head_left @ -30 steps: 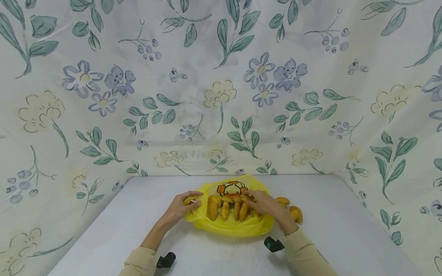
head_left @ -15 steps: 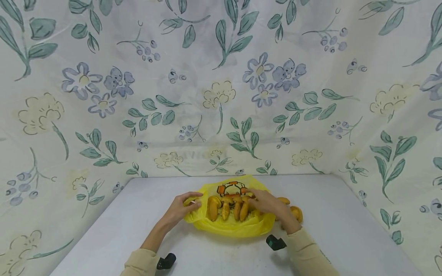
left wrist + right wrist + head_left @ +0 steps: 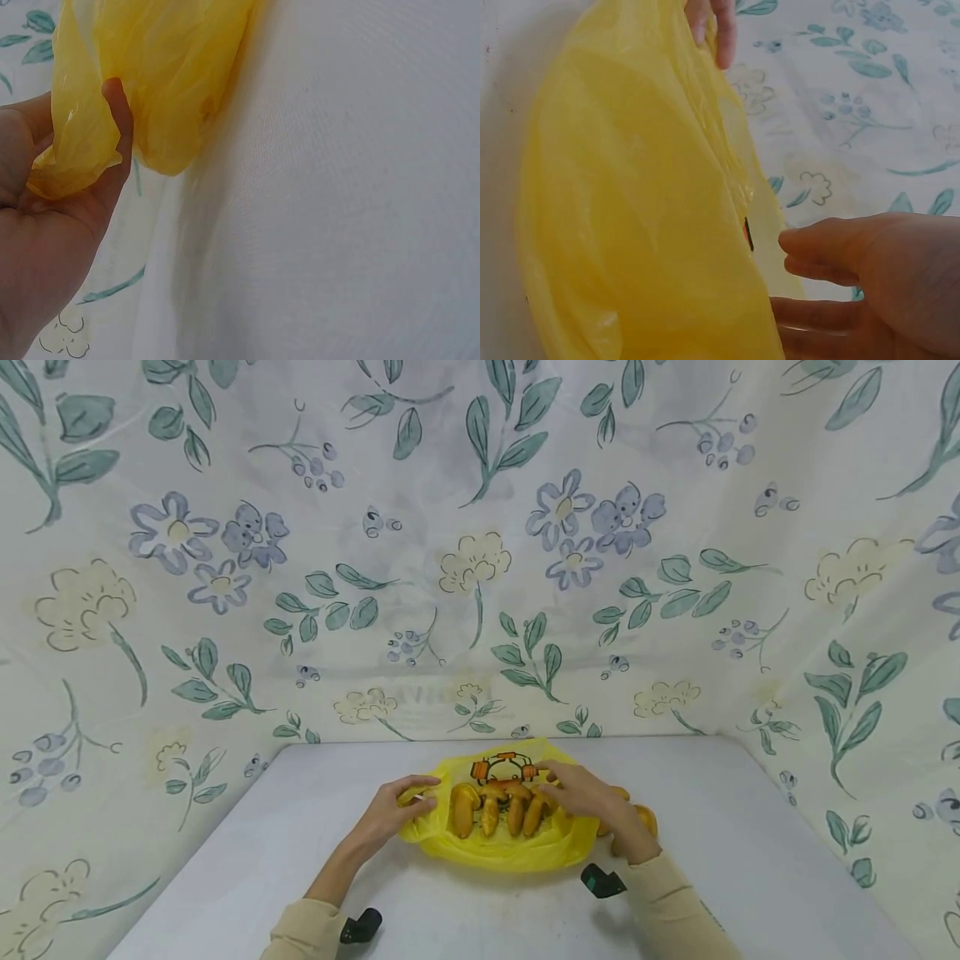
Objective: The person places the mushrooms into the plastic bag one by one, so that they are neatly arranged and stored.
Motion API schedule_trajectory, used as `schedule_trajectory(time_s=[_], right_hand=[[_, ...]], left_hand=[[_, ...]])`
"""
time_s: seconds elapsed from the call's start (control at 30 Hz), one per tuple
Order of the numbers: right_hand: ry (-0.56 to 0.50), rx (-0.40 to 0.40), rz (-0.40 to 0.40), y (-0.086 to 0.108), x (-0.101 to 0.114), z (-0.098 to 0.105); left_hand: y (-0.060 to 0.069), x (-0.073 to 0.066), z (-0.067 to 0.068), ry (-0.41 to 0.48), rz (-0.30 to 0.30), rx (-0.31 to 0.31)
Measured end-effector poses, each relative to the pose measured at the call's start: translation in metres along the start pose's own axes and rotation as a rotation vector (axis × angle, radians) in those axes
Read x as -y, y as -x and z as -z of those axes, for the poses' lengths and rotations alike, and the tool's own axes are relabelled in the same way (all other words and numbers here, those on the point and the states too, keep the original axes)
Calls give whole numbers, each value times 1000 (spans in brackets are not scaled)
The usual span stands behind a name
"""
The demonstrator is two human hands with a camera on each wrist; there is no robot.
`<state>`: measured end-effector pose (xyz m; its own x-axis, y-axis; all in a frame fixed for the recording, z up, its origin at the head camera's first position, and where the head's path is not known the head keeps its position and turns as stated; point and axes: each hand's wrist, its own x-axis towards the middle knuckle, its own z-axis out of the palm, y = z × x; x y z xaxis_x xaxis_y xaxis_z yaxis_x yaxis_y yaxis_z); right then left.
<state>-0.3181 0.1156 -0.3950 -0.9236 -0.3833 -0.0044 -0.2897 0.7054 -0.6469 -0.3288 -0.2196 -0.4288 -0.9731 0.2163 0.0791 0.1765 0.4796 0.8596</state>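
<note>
A yellow plastic bag with an orange and black cartoon print lies on the white table, its mouth spread. Several yellow-brown mushrooms stand side by side in it. My left hand holds the bag's left edge; in the left wrist view, the bag's film passes between thumb and fingers. Over the bag's right side is my right hand, its fingertips close to the rightmost mushroom; contact is unclear. In the right wrist view its fingers are extended, some behind the bag's edge, and no item shows between them.
More mushrooms lie on the table right of the bag, partly hidden by my right forearm. Dark camera mounts sit by both wrists. A floral cloth hangs behind the white table.
My right hand has shifted slightly right, and the rightmost mushroom in the bag now leans and sits a bit further right. My left hand keeps its hold on the bag.
</note>
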Motion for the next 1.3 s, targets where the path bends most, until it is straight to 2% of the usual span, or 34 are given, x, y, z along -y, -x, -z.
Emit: schedule_trajectory(time_s=[0.27, 0.5, 0.63, 0.83, 0.97, 1.17, 1.3], right_hand=[[-11, -18, 29, 1, 2, 6], [-26, -19, 10, 0, 2, 4], [8, -31, 15, 2, 3, 4], [72, -83, 25, 7, 4, 12], [74, -103, 25, 12, 2, 16], [83, -124, 46, 21, -4, 22], [74, -133, 21, 26, -9, 26]], left_hand=[[-2, 0, 2, -2, -6, -5], [0, 1, 2, 4, 13, 1], [1, 1, 3, 12, 14, 5], [3, -3, 3, 15, -11, 10], [-2, 2, 3, 20, -21, 8], [-1, 2, 3, 24, -11, 9], [0, 1, 3, 17, -10, 13]])
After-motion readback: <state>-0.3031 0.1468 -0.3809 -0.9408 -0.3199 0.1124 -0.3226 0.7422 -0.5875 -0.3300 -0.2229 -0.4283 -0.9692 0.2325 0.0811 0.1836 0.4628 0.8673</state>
